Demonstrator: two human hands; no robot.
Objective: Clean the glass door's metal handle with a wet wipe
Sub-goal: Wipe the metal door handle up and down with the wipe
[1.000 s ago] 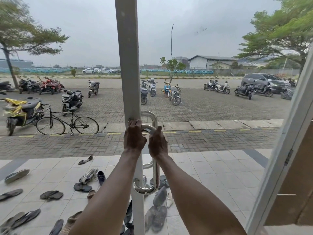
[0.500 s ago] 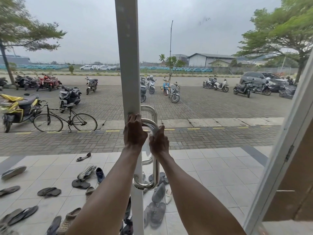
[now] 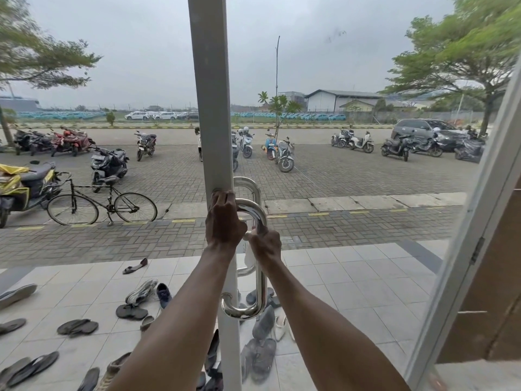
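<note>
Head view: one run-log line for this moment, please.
step: cleaning | left hand: grips door frame | right hand: holds wet wipe on metal handle, upper part

Sandals and shoes (image 3: pixel 132 311) lie scattered across pale floor tiles (image 3: pixel 352 292) under a flat grey sky (image 3: pixel 141 52). Beyond them, a black bicycle (image 3: pixel 101 207) stands at the edge of a brick-paved lot (image 3: pixel 366 176) dotted with parked scooters (image 3: pixel 284 155). A grey car (image 3: pixel 417 131) sits at right beneath a leafy tree (image 3: pixel 465 57), a pale low-roofed building (image 3: pixel 338 101) and rows of distant cars (image 3: pixel 158 115) line the horizon, and a brown wall (image 3: pixel 493 277) closes the near right side.
</note>
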